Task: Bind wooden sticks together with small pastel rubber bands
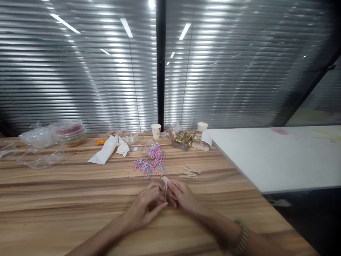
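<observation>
My right hand (183,197) is closed in a pinch on a small pale-tan piece (164,179), whose rounded tip shows above the fingers. Its colour is like that of the thin sticks nearby, but its kind is unclear. A thin whitish elastic band (166,191) runs from it down to my left hand (149,204), where thumb and fingertips pinch its lower end. Just beyond my hands lies a loose pile of small pink, purple and blue rubber bands (149,167). Several pale thin sticks (189,174) rest on the table to the right of the pile.
Along the back of the wooden table (66,209) are clear plastic containers (68,133), a white paper sleeve (104,151), crumpled tissue (123,147), a paper cup (156,131), gold wrappers (182,140) and another cup (202,126). A white table (279,160) adjoins on the right.
</observation>
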Demonstrator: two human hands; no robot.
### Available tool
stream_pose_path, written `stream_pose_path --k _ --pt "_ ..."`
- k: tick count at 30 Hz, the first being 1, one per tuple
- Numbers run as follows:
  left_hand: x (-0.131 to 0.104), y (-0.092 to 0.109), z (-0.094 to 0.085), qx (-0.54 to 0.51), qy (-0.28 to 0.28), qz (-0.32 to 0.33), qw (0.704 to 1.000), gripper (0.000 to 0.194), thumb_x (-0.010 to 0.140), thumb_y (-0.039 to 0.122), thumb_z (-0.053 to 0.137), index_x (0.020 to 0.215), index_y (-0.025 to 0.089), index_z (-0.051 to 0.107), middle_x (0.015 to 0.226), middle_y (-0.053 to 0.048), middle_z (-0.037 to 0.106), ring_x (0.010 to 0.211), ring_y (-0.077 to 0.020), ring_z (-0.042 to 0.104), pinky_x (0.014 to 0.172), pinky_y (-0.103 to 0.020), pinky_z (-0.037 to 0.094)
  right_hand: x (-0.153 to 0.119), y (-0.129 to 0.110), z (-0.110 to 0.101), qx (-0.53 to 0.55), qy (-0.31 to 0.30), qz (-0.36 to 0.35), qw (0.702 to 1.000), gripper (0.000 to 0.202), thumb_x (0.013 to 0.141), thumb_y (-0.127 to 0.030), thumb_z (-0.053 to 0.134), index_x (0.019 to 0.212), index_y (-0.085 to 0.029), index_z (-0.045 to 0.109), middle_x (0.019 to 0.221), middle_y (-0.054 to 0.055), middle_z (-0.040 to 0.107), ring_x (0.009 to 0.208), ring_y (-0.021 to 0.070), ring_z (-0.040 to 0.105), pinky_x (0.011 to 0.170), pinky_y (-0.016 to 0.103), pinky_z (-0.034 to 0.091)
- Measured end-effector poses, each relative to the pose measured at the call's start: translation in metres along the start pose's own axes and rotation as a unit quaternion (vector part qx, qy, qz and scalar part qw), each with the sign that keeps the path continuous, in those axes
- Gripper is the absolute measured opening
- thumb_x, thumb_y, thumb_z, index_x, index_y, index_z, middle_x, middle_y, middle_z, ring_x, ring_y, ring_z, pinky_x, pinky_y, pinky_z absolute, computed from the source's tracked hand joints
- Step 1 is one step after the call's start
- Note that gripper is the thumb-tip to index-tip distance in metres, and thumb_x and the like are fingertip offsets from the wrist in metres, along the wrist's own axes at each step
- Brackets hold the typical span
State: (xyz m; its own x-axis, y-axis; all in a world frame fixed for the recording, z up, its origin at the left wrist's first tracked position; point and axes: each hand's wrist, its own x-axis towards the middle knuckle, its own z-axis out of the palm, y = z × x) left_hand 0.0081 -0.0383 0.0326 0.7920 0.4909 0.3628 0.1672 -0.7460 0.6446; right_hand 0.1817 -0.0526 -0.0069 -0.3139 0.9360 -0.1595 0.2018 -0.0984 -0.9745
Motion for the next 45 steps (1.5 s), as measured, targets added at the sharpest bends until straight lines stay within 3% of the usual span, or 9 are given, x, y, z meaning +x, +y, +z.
stream_pose_path --k 3,7,13,17,24,29,34,38,45 --pt "0.002 0.001 -0.005 -0.127 -0.010 -0.090 0.988 0.020 0.085 0.028 0.046 0.077 0.014 0.055 0.087 -0.006 0.058 0.090 -0.0140 0.051 0.084 -0.025 0.037 -0.004 -0.004 0.000 -0.018 0.012 0.000 1.000 0.073 0.075 -0.071 0.013 0.092 -0.005 0.037 0.054 -0.004 0.031 0.044 -0.0097 0.028 0.044 0.004 0.023" --pt "0.007 -0.010 -0.007 -0.340 -0.006 -0.233 0.911 0.028 0.085 0.039 0.044 0.075 0.013 0.049 0.075 -0.004 0.056 0.068 -0.0097 0.053 0.063 -0.020 0.042 -0.011 -0.007 -0.001 -0.101 0.057 -0.021 0.993 0.070 0.079 -0.065 0.008 0.094 -0.005 0.042 0.061 -0.001 0.040 0.050 -0.0110 0.027 0.050 0.001 0.022" --pt "0.006 -0.026 0.000 -0.448 -0.028 -0.360 0.818 0.031 0.076 0.044 0.049 0.077 0.015 0.039 0.060 0.001 0.046 0.044 -0.0049 0.039 0.036 -0.014 0.013 -0.014 0.011 0.006 -0.334 0.026 -0.217 0.917 0.055 0.087 -0.044 0.012 0.087 -0.010 0.055 0.082 0.002 0.050 0.069 -0.0086 0.029 0.067 0.005 0.015" --pt "0.005 -0.022 0.000 -0.420 -0.009 -0.331 0.845 0.034 0.076 0.045 0.054 0.074 0.013 0.041 0.067 0.002 0.037 0.051 -0.0029 0.033 0.043 -0.013 0.020 -0.010 0.016 0.002 -0.408 0.041 -0.253 0.876 0.054 0.088 -0.041 0.013 0.081 -0.011 0.057 0.075 0.002 0.049 0.065 -0.0061 0.021 0.066 0.009 0.008" --pt "0.000 -0.015 0.003 -0.114 0.122 -0.153 0.974 0.028 0.084 0.037 0.045 0.072 0.012 0.052 0.095 -0.007 0.038 0.086 -0.0130 0.043 0.067 -0.020 0.038 -0.007 0.003 0.004 -0.484 0.088 -0.139 0.860 0.052 0.089 -0.039 0.012 0.086 -0.010 0.055 0.072 0.001 0.048 0.056 -0.0044 0.004 0.063 0.011 0.005" --pt "-0.005 -0.008 0.005 0.028 0.140 -0.050 0.989 0.016 0.086 0.023 0.042 0.084 0.015 0.055 0.092 -0.006 0.038 0.085 -0.0131 0.043 0.074 -0.023 0.038 -0.011 -0.003 0.016 -0.438 0.135 -0.046 0.887 0.050 0.089 -0.039 0.010 0.096 -0.010 0.050 0.078 -0.001 0.049 0.054 -0.0052 0.007 0.060 0.011 0.005" --pt "0.003 -0.003 0.005 -0.071 0.115 -0.096 0.986 0.026 0.091 0.027 0.030 0.078 0.015 0.048 0.098 -0.006 0.039 0.097 -0.0143 0.040 0.088 -0.025 0.033 -0.012 -0.005 0.015 -0.361 0.177 -0.077 0.912 0.055 0.089 -0.041 0.005 0.094 -0.010 0.050 0.075 -0.001 0.049 0.055 -0.0065 0.020 0.060 0.011 0.009" --pt "0.005 -0.013 0.008 -0.300 0.053 -0.199 0.931 0.021 0.089 0.035 0.033 0.092 0.018 0.045 0.081 -0.001 0.041 0.067 -0.0084 0.041 0.056 -0.018 0.036 -0.008 0.004 0.010 -0.394 0.181 -0.212 0.876 0.056 0.089 -0.040 0.006 0.086 -0.009 0.053 0.074 0.001 0.049 0.063 -0.0062 0.028 0.063 0.010 0.013" --pt "0.005 -0.012 0.001 -0.561 -0.003 -0.306 0.769 0.023 0.069 0.032 0.058 0.079 0.012 0.051 0.066 -0.001 0.045 0.054 -0.0062 0.038 0.040 -0.017 0.017 -0.007 0.003 0.004 -0.488 0.230 -0.447 0.714 0.032 0.086 -0.026 0.026 0.089 -0.017 0.056 0.082 -0.002 0.050 0.081 -0.0066 0.031 0.075 0.008 0.015"
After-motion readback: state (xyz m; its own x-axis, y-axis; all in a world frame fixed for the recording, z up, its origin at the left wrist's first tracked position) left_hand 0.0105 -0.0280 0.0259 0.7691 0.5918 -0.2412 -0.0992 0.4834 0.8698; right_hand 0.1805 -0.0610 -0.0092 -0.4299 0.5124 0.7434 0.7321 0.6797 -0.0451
